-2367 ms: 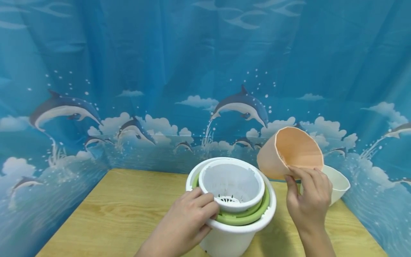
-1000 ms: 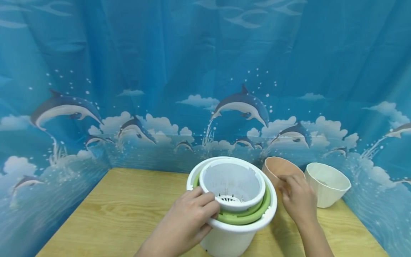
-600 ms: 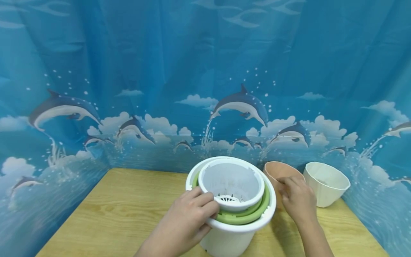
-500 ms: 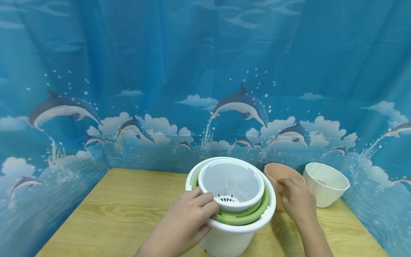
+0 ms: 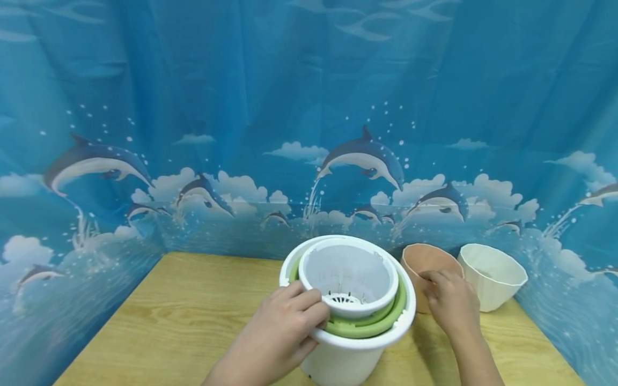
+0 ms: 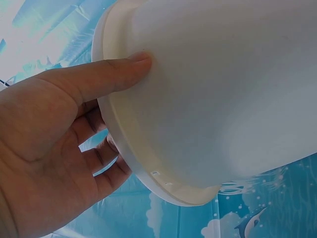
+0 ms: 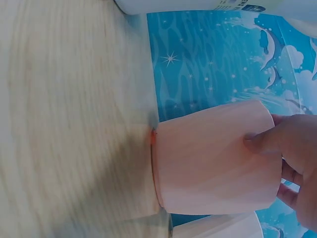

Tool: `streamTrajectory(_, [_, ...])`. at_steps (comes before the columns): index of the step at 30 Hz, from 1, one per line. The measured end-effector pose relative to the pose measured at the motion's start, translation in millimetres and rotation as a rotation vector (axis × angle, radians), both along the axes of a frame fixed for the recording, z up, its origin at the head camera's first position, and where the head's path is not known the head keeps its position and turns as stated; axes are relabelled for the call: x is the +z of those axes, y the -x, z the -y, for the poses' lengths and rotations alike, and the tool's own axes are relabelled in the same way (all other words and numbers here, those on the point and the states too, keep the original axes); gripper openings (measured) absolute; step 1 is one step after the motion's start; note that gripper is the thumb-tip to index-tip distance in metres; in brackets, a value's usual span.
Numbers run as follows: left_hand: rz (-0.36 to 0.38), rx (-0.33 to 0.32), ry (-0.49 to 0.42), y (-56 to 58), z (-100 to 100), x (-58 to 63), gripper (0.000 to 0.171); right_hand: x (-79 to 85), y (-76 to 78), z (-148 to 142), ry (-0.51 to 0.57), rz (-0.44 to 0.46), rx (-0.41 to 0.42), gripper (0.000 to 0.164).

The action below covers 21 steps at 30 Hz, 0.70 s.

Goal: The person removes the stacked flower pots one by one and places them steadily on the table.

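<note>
In the head view a large white flower pot carries a green pot and a smaller white pot nested inside it. My left hand grips the rim of this stack; the left wrist view shows the thumb on the outer wall and the fingers over the rim. An orange faceted pot stands upright on the table right of the stack. My right hand pinches its near rim, thumb outside and fingers inside. A cream faceted pot stands just to its right.
The wooden table ends at the back against a blue curtain printed with dolphins. The curtain also runs along the left and right sides. Bare wood lies left of the stack.
The orange pot came down from the air, tilted, onto the table between the stack and the cream pot, then shifted slightly right with my right hand. My left hand stayed on the stack.
</note>
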<state>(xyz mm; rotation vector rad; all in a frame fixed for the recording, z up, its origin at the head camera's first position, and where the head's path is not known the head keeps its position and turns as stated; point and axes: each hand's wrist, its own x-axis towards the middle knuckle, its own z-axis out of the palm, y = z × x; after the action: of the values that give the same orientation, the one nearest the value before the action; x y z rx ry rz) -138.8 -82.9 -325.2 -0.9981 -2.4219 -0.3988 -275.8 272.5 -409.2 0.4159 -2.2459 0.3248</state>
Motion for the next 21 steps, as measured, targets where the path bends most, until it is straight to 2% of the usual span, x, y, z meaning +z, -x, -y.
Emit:
streamTrajectory(7, [-0.011,0.007,-0.007,1.2,-1.3,1.3,0.023,0.4,2.1,-5.1,-0.010,0.031,-0.026,0.032])
streamTrajectory(15, [-0.025,0.009,-0.004,2.1,-1.8,1.6,0.024,-3.9,3.2,-7.3,0.035,0.046,0.012,0.035])
streamTrajectory(21, [-0.028,0.012,-0.007,0.9,-0.2,-0.1,0.023,-8.2,4.6,-4.3,0.067,0.045,0.008,0.036])
